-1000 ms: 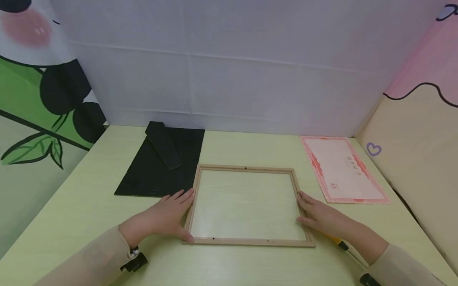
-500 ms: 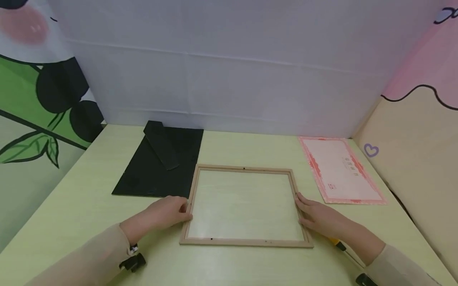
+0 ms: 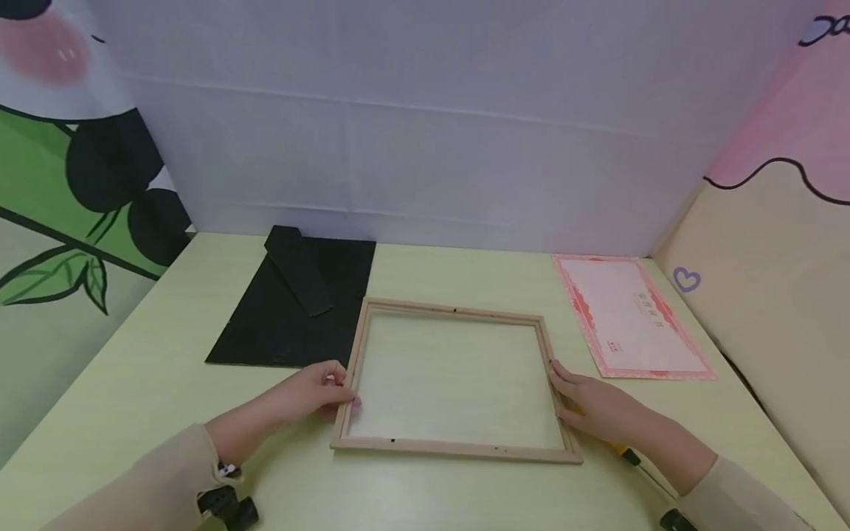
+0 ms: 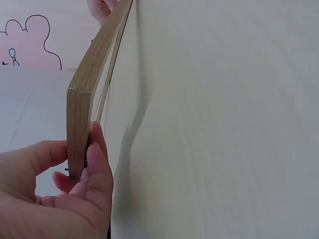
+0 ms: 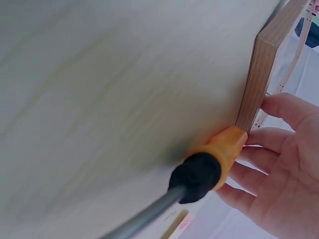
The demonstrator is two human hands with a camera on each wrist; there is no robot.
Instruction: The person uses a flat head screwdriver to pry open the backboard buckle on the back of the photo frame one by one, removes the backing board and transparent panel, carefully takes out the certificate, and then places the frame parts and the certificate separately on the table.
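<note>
A light wooden picture frame [image 3: 458, 448] with a clear pane [image 3: 458, 376] is in the middle of the head view. Its left side is raised a little off the table. My left hand [image 3: 308, 394] grips that side, thumb above and fingers underneath, as the left wrist view shows at the wooden edge [image 4: 79, 129]. On the opposite side, my right hand [image 3: 598, 402] holds the frame's edge between thumb and fingers. A screwdriver [image 3: 627, 453] with a yellow handle [image 5: 229, 144] lies by the right fingers, partly hidden under that hand in the head view.
A black backing board [image 3: 299, 339] with a black stand strip [image 3: 299, 273] on it lies at the back left of the table [image 3: 398, 501]. At the back right is a pink-bordered paper sheet [image 3: 631, 317]. A pale cloth wall [image 3: 425, 147] closes off the rear.
My left hand has shifted from resting flat along the frame's left side to gripping it, and that side has risen slightly. The right hand has barely moved.
</note>
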